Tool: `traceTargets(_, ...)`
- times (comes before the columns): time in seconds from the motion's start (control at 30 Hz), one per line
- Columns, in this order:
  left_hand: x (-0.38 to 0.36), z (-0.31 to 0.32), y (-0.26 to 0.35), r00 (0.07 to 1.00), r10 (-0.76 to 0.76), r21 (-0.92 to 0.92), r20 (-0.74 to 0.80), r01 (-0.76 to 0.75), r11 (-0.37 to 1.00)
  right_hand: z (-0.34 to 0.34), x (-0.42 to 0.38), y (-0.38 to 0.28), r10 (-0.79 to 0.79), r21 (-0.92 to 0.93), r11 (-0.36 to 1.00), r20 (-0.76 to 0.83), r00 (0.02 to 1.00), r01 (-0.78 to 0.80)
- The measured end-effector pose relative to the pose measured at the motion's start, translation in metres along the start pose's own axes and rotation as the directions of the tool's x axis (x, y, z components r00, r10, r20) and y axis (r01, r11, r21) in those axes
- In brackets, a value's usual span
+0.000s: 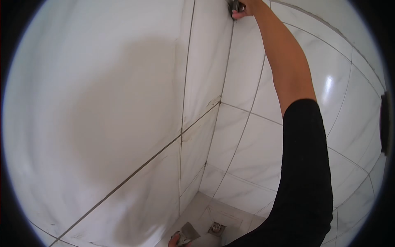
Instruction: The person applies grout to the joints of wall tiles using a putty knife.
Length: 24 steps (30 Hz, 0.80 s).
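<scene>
My right hand point(245, 9) is raised high at the top of the view, in the corner between two tiled walls. Its fingers are closed on a small dark tool point(236, 5), held against or close to the vertical corner joint; the frame edge cuts it off, so its kind does not show. Low in the view, my left hand point(174, 239) is partly visible, closed around a putty knife point(189, 231). The putty knife has a broad grey blade with pale material near its base.
White marbled tiles cover the left wall point(103, 103) and the right wall point(238, 136), with dark joint lines. Brownish smears mark the left wall's joints. A square floor drain point(216, 228) sits below. At the far right edge is a dark object point(384, 123).
</scene>
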<state>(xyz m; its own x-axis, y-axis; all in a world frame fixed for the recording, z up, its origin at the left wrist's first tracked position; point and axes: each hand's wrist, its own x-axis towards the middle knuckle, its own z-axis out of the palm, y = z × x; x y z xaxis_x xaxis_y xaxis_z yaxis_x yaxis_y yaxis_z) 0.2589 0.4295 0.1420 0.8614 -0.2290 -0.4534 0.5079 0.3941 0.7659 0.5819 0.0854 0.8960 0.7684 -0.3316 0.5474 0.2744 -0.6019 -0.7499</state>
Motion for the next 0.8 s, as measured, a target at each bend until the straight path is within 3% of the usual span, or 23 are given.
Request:
traceTargets(0.03, -0.004, -0.004, -0.002, 0.962, 0.252, 0.43, 0.109, -0.274, 0.86, -0.002, 0.011, -0.003, 0.056, -0.047, 0.997, 0.028, 0.998, -0.055)
traceTargets(0.07, -0.01, -0.008, -0.001, 0.965, 0.238, 0.43, 0.11, -0.262, 0.864, -0.013, 0.017, -0.003, 0.067, -0.056, 0.996, 0.03, 0.997, -0.066)
traceTargets(0.1, -0.011, -0.003, 0.003, 0.986, 0.153, 0.282, 0.067, -0.166, 0.945, -0.035, 0.023, -0.009, -0.306, -0.394, 0.843, 0.206, 0.93, 0.365)
traceTargets(0.13, -0.009, 0.006, 0.009, 0.997, 0.066, 0.122, 0.038, -0.07, 0.99, -0.057, 0.027, -0.018, -0.533, -0.564, 0.422, 0.479, 0.697, 0.71)
traceTargets(0.17, -0.008, 0.012, 0.017, 0.999, -0.03, -0.034, 0.019, 0.031, 0.999, -0.069, 0.029, -0.021, -0.535, -0.514, -0.117, 0.754, 0.382, 0.85)
traceTargets(0.2, -0.01, 0.017, 0.025, 0.991, -0.131, -0.185, 0.013, 0.131, 0.974, -0.062, 0.008, -0.024, -0.53, -0.513, -0.11, 0.755, 0.386, 0.852)
traceTargets(0.23, -0.013, 0.021, 0.03, 0.973, -0.229, -0.328, 0.023, 0.224, 0.918, -0.057, -0.015, -0.028, -0.454, -0.429, 0.688, 0.375, 0.808, 0.585)
traceTargets(0.27, -0.02, 0.026, 0.037, 0.972, -0.233, -0.323, 0.025, 0.228, 0.918, -0.053, -0.032, -0.03, 0.024, 0.052, 0.998, 0.12, 0.992, -0.031)
traceTargets(0.3, -0.031, 0.031, 0.043, 0.994, -0.107, -0.035, 0.023, 0.108, 0.994, -0.056, -0.03, -0.023, 0.024, 0.051, 0.998, 0.119, 0.993, -0.03)
traceTargets(0.33, -0.036, 0.036, 0.045, 0.998, 0.021, 0.248, 0.06, -0.035, 0.968, -0.053, -0.027, -0.012, 0.008, 0.024, 1.0, 0.116, 0.993, -0.011)
traceTargets(0.43, -0.026, 0.031, 0.028, 0.999, -0.026, 0.045, 0.033, 0.025, 0.999, -0.034, -0.008, 0.009, -0.05, -0.007, 0.999, 0.135, 0.99, 0.051)
traceTargets(0.53, -0.019, 0.008, 0.014, 0.991, -0.135, -0.212, 0.02, 0.137, 0.968, -0.03, -0.007, 0.015, 0.029, 0.128, 0.991, 0.058, 0.998, -0.037)
traceTargets(0.57, -0.015, 0.005, 0.011, 0.991, -0.13, -0.214, 0.02, 0.131, 0.968, -0.031, -0.003, 0.014, 0.024, 0.13, 0.991, 0.059, 0.998, -0.032)
traceTargets(0.63, -0.015, 0.001, 0.006, 0.973, -0.23, -0.382, -0.003, 0.211, 0.9, -0.035, 0.009, 0.02, -0.072, 0.12, 0.992, 0.255, 0.964, 0.043)
traceTargets(0.8, -0.029, 0.005, 0.007, 0.995, -0.097, -0.238, 0.009, 0.096, 0.967, -0.014, -0.05, -0.023, -0.084, 0.185, 0.981, 0.182, 0.98, 0.05)
